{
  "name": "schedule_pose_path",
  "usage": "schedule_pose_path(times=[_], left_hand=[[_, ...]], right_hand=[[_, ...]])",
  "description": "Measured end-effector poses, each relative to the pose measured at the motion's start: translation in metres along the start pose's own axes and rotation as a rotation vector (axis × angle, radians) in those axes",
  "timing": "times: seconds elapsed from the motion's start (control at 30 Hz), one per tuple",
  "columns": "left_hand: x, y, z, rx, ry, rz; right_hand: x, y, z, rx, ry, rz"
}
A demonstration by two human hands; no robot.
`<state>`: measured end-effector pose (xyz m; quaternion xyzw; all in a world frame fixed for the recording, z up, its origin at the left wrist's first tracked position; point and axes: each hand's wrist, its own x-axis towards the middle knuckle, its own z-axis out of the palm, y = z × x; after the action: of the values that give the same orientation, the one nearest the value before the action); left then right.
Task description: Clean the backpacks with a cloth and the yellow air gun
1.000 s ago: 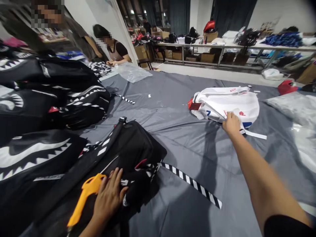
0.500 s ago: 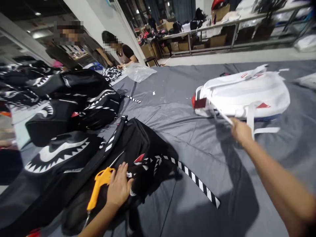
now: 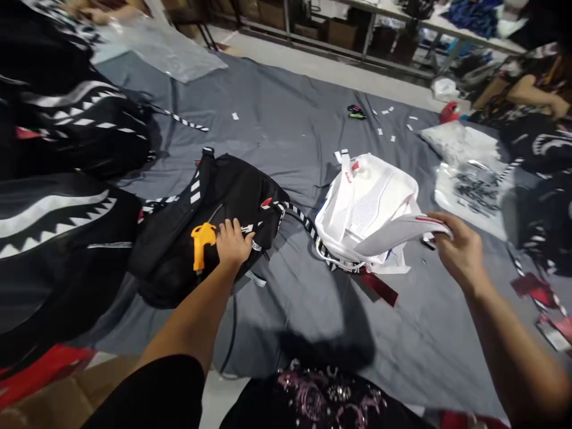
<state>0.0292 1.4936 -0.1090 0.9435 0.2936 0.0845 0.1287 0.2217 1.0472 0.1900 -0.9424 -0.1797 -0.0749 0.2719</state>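
Note:
A black backpack (image 3: pixel 236 179) with striped straps lies on the grey cloth-covered table. My left hand (image 3: pixel 234 243) rests on it, palm down with fingers spread. Just left of those fingers lies a yellow air blow gun (image 3: pixel 199 249), its thin nozzle pointing away from me. To the right is a white backpack (image 3: pixel 379 185), its strap side facing up. My right hand (image 3: pixel 462 253) is closed around one white shoulder strap (image 3: pixel 397 229) and holds it raised off the bag. A dark red hang tag (image 3: pixel 379 289) sticks out at the white bag's near side.
More black backpacks with white tooth patterns (image 3: pixel 53 220) are heaped at the left. A clear plastic bag (image 3: pixel 165 50) lies at the far left, packaged goods (image 3: pixel 476 185) at the right. A small dark object (image 3: pixel 356 112) and white scraps sit at the back. A person's arm (image 3: pixel 538 95) shows far right.
The view has swung right and down. The white backpack has turned and come nearer the black one, its strap pulled up by my right hand. My left hand stays on the black backpack.

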Motion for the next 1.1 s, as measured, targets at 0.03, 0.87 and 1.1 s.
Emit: schedule_pose_path(times=[0.03,0.87,1.1], left_hand=[[0.000,-0.001,-0.004,-0.024,-0.012,0.006],[-0.209,0.099,-0.053,-0.388,-0.411,0.747],[-0.200,0.173,-0.030,-0.148,-0.451,0.728]], right_hand=[[-0.009,-0.012,-0.003,0.002,0.007,0.004],[-0.228,-0.007,-0.008,-0.450,0.170,-0.142],[-0.207,0.031,-0.011,-0.320,0.145,-0.138]])
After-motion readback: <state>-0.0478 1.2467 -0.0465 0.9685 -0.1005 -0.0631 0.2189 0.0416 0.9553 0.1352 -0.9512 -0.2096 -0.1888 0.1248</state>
